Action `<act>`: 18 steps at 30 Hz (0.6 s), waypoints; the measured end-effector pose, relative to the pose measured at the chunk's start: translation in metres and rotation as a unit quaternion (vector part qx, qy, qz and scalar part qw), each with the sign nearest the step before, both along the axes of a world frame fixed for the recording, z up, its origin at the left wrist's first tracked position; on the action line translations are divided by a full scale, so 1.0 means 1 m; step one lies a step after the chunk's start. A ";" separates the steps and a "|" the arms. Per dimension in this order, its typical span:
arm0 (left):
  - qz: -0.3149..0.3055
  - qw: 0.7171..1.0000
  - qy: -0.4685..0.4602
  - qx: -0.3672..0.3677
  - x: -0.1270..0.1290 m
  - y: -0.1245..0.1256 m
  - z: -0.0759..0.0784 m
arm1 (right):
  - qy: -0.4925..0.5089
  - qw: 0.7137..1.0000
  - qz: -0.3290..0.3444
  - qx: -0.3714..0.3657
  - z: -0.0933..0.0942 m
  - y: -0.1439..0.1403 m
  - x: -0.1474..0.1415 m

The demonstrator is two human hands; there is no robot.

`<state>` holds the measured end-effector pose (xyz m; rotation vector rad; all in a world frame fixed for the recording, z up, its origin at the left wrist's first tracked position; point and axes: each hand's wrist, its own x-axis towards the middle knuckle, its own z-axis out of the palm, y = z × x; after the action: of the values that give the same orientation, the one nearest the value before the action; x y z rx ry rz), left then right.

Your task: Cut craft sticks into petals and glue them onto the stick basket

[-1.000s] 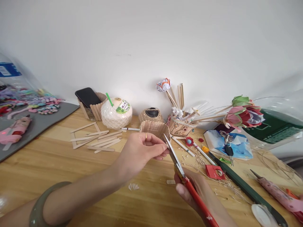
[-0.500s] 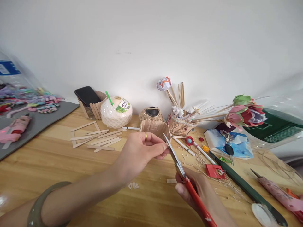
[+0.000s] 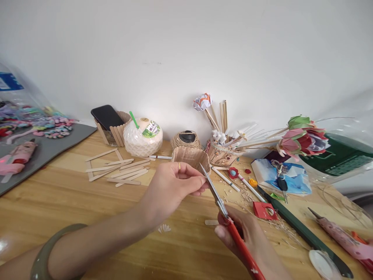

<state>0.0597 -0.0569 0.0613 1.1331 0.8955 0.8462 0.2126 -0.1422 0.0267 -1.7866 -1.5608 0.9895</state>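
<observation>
Well, the shiny yellow-brown wooden table [image 3: 163,256] gives a wide stretch of room at six o'clock from the hands, between the two arms. It gets tight at twelve o'clock, where a brown wavy-rimmed box [image 3: 191,154] stands just past the left hand [image 3: 170,186]. A flat grey mat [image 3: 67,142] has its edge well apart, near nine o'clock. A long dark green bar [image 3: 303,229] lies at three o'clock from the right hand [image 3: 253,237].

The right hand wraps around the red-handled metal scissors [image 3: 219,201], and their tip points to eleven o'clock. The left arm reaches in from eight o'clock. Its thumb and fingertip press together right by the blades; I cannot tell what they pinch. Small pale petal-shaped bits [image 3: 164,228] sit near seven o'clock from that hand.
</observation>
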 end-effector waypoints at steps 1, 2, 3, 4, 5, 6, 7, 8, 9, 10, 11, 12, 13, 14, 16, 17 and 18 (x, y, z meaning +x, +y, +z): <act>-0.001 1.000 -0.001 0.002 0.000 0.000 0.000 | 0.001 1.000 -0.002 0.000 0.000 0.000 0.000; 0.001 1.000 -0.001 0.003 0.000 -0.001 0.000 | 0.001 1.000 -0.004 0.000 0.000 0.000 0.000; 0.002 1.000 -0.002 0.004 0.000 -0.001 -0.001 | 0.000 1.000 -0.006 0.002 -0.001 0.000 -0.001; 0.003 1.000 -0.002 0.003 0.000 -0.001 -0.001 | -0.002 1.000 -0.008 0.006 -0.001 0.000 -0.001; 0.004 1.000 -0.001 0.002 0.000 -0.001 -0.001 | -0.005 1.000 -0.011 0.009 -0.002 -0.001 -0.001; 0.005 1.000 0.000 0.002 0.000 -0.001 -0.001 | -0.008 1.000 -0.013 0.012 -0.002 -0.001 -0.001; 0.005 1.000 0.000 0.002 0.000 -0.001 -0.001 | -0.009 1.000 -0.016 0.014 -0.003 -0.001 0.000; 0.005 1.000 -0.001 0.003 0.001 -0.001 -0.002 | -0.010 1.000 -0.018 0.016 -0.003 -0.001 0.000; 0.005 1.000 -0.003 0.005 0.001 0.000 -0.002 | -0.008 1.000 -0.018 0.017 -0.003 -0.001 0.000; 0.003 1.000 -0.005 0.006 0.001 0.000 -0.002 | -0.007 1.000 -0.018 0.017 -0.003 -0.001 0.000; 0.003 1.000 -0.005 0.006 0.001 0.000 -0.001 | -0.006 1.000 -0.017 0.015 -0.002 -0.001 0.000; 0.003 1.000 -0.005 0.006 0.001 0.000 -0.001 | -0.005 1.000 -0.015 0.012 -0.001 -0.001 0.000; 0.003 1.000 -0.004 0.004 0.001 0.000 -0.001 | -0.005 1.000 -0.014 0.010 -0.001 -0.001 -0.001; 0.003 1.000 -0.004 0.003 0.001 0.001 -0.001 | -0.006 1.000 -0.012 0.008 0.000 -0.001 -0.001; 0.003 1.000 -0.006 0.001 0.001 0.000 -0.001 | -0.007 1.000 -0.008 0.005 -0.001 -0.001 0.000; 0.002 1.000 -0.008 0.001 0.001 0.000 -0.001 | -0.005 1.000 -0.007 0.003 -0.002 -0.001 0.000; 0.002 1.000 -0.010 0.001 0.001 0.000 -0.001 | -0.002 1.000 -0.008 0.001 -0.003 -0.001 0.001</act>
<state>0.0604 -0.0568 0.0604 1.1237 0.8804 0.8596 0.2135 -0.1431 0.0233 -1.7976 -1.5474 0.9781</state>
